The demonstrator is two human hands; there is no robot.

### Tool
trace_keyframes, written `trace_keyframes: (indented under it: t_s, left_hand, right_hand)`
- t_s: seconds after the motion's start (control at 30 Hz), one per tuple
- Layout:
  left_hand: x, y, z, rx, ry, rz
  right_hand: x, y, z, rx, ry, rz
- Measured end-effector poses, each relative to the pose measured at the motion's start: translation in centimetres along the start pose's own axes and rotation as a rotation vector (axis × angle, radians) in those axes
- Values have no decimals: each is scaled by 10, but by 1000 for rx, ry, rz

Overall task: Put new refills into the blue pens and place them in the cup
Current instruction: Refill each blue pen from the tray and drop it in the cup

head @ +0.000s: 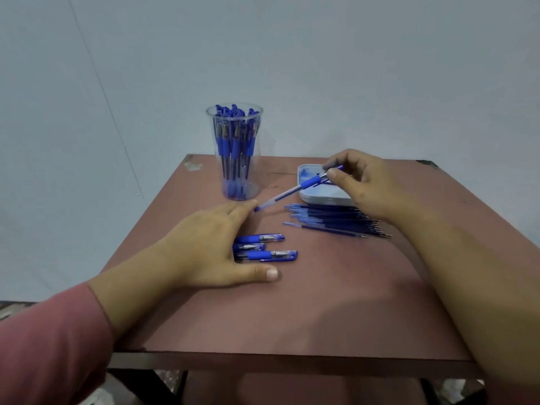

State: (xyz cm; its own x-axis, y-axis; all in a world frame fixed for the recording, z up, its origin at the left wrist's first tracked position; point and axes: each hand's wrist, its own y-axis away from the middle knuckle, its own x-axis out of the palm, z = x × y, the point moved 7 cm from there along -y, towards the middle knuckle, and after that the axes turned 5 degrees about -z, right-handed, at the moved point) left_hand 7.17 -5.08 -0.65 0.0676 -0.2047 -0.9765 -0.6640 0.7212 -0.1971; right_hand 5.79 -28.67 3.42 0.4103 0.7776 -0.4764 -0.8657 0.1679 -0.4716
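Here right hand pinches a blue pen, left hand lies open; a slack pinch could drop it among refills.

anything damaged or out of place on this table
The reddish-brown table has a pale chipped patch at its far left corner, where the coating looks worn off. The loose blue pens and dark blue refills lie in tidy groups; nothing spilled.

Brown table, pale tray, grey wall
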Motion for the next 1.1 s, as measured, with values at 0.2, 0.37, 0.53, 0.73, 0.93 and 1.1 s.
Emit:
trace_keyframes:
  t_s: [0.2,0.37,0.53,0.73,0.93,1.1]
  left_hand:
    - [12,5,6,-44,50,1]
    - [13,6,8,-39,61,-19]
    - [13,4,10,-33,70,-51]
    - [13,3,11,-24,72,-61]
    - [12,3,11,-16,70,-73]
    - [13,2,12,-15,67,-67]
  right_hand:
    - [-24,-7,15,-16,-157,-217]
    - [-38,-34,54,-116,-255,-377]
    - [-35,-75,92,-204,-209,-389]
    - [5,-108,108,-269,-85,-269]
    - [80,-109,97,-285,219,23]
    - [67,-83,89,-263,287,-49]
